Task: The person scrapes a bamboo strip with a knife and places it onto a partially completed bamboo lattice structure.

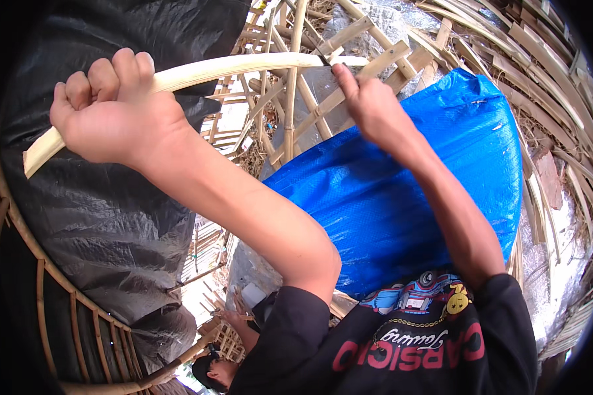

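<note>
A long, pale bamboo strip (244, 64) runs in a shallow curve across the upper part of the head view. My left hand (115, 118) is closed around it near its left end, which sticks out below the fist. Farther right, my right hand (379, 112) is closed on a knife (323, 59), its handle mostly hidden in the fingers. The knife's thin dark blade crosses the strip close to the strip's right end. My right thumb lies extended beside the blade.
A blue tarp (402, 204) spreads below my right forearm. Black plastic sheeting (105, 217) hangs at the left beside a curved bamboo railing (79, 296). Crossed bamboo slats (303, 105) stand ahead, and many loose strips (540, 79) lie at the right. Another person (217, 368) is at the lower edge.
</note>
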Motion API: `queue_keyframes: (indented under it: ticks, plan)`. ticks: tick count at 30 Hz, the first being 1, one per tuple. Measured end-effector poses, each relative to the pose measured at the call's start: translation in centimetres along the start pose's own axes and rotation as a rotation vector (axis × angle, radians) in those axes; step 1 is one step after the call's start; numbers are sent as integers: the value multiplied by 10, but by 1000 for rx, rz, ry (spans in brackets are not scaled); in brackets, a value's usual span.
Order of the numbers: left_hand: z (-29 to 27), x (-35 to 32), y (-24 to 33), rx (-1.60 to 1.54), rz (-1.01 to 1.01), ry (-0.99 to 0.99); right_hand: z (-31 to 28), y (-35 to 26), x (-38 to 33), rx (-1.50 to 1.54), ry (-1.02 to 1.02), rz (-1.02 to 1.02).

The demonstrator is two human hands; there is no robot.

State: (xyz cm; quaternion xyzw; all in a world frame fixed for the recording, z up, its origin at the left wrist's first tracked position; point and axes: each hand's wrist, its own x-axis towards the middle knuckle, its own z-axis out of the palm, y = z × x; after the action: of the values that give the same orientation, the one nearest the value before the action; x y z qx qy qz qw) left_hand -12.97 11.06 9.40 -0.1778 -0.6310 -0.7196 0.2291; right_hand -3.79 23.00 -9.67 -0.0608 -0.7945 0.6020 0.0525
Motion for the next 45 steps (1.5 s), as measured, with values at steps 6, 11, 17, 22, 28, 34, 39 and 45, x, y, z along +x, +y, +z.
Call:
queue_keyframes:
  ticks: [6,11,17,22,28,34,39,45]
  plan:
    - [-7,-6,3,22,67,30,-1,-29,-7,186,-32,88]
    - [-7,-5,5,13,56,15,12,-1,-5,11,16,-38]
    - [-4,-11,5,25,54,42,18,13,-10,-62,48,-156]
    - [-27,-3,0,-10,33,123,10,-26,-12,83,-7,-36]
    - [-25,-6,1,30,5,135,16,1,-9,-149,-22,-82]
    - [-30,-5,1,-55,-30,-16,17,38,-6,-464,12,-329]
    - [-38,-4,2,-64,-26,16,12,-12,-7,-2,-89,46]
    - [-35,-4,-1,5,-16,59,22,16,-6,-55,25,132]
